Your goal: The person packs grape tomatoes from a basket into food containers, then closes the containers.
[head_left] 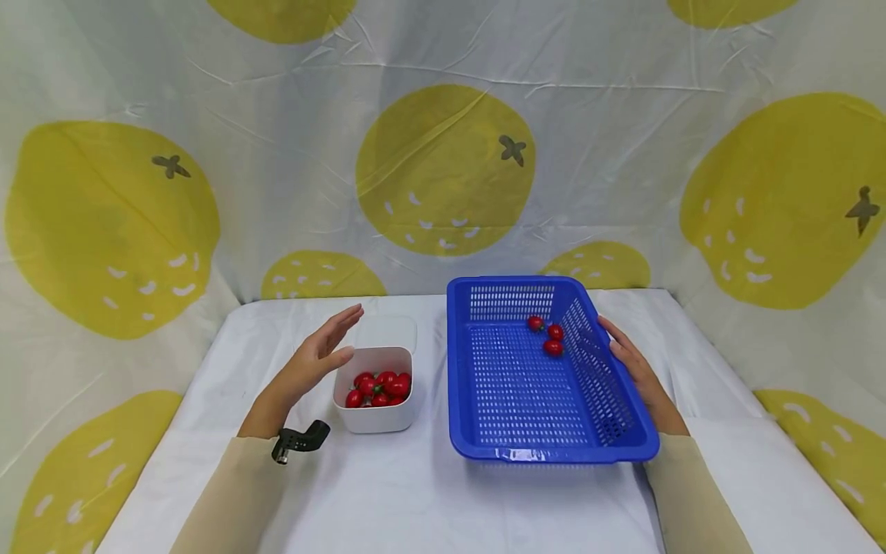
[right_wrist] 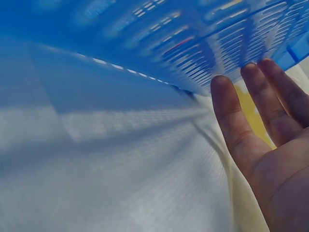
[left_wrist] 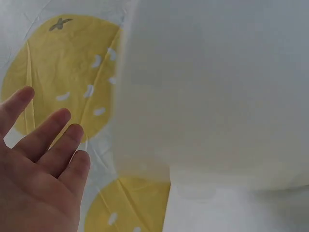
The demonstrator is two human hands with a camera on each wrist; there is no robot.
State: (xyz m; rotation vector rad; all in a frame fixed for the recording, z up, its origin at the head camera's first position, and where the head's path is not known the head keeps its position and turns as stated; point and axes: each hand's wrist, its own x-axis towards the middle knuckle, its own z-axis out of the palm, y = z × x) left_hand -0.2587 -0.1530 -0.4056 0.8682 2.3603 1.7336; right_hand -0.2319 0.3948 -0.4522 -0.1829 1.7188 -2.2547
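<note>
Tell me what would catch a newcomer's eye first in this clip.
The bright blue slotted basket right of centre on the white table, with three cherry tomatoes near its far right corner. Left of it, a white container full of tomatoes. The open left hand hovers beside the container; the right hand lies flat along the basket's right wall.

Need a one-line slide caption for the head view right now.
Open left hand beside a white tub of tomatoes; open right hand by a blue basket holding three tomatoes.

Left hand (left_wrist: 36, 164) open, fingers straight — beside a blurred white container (left_wrist: 212, 96).
</note>
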